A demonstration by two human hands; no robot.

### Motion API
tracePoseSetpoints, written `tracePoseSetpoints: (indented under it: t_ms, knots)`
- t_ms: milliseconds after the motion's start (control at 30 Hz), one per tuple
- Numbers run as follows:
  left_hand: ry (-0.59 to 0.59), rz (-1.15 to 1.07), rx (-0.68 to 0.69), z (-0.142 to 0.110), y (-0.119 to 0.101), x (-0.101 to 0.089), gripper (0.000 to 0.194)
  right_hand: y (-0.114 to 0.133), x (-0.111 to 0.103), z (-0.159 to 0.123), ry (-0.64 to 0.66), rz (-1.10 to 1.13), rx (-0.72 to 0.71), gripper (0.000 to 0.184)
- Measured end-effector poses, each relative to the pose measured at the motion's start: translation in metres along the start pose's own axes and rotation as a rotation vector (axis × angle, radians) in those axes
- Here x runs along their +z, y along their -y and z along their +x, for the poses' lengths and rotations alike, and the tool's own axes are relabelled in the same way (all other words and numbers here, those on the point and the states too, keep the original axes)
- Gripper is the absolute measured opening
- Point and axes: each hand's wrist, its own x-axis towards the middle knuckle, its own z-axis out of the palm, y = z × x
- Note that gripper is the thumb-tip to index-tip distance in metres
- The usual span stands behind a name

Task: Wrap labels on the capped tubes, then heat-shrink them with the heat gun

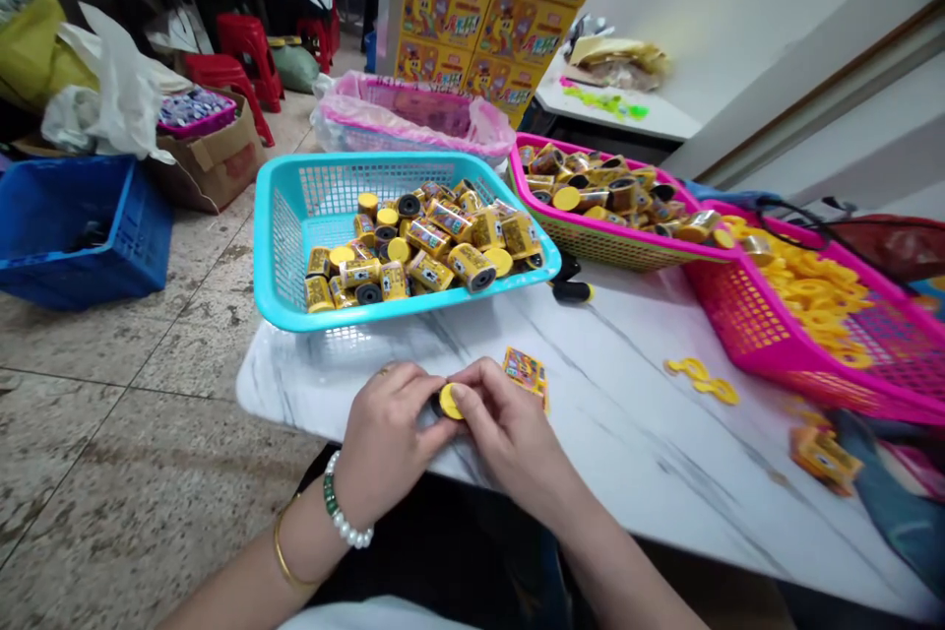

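Observation:
Close to the table's front edge, my left hand [391, 433] and my right hand [509, 433] meet around one small canister with a round yellow cap [451, 402]. My right thumb lies on the cap, and my left fingers close on the dark side of the piece. Most of its body is hidden by my fingers. Just beyond my right hand lies a printed yellow packet [526, 370]. Behind both hands stands a turquoise basket [354, 319] holding many similar yellow canisters [428, 236] with black or yellow ends.
A pink basket [627, 241] of canisters and another pink basket [797, 364] of yellow rings [819, 285] stand at the right. Loose yellow rings [701, 381] and a black-handled tool [573, 292] lie on the marbled table [627, 413]. A blue crate [140, 246] sits on the floor.

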Motion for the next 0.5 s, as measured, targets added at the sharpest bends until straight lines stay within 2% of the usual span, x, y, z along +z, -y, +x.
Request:
tracePoseSetpoints:
  t_ms: [67,200,333,500]
  knots:
    - [0.001,0.011,-0.003,-0.0003,0.0003,0.0001,0.023,-0.0023,0.0017,-0.0024,-0.027,-0.022,-0.017,0.025]
    - [-0.002,0.032,-0.002,-0.0011,0.0011,0.0004,0.023,-0.0017,0.0023,-0.0022,0.036,0.076,0.085,0.028]
    - [-0.011,0.017,-0.004,-0.0023,0.0015,0.0006,0.016,0.0004,0.0043,-0.0019,-0.017,0.046,0.059,0.028]
    - [0.013,0.003,-0.034,-0.0009,0.0006,0.0009,0.017,-0.0002,0.0065,0.0026,0.009,0.191,0.088,0.024]
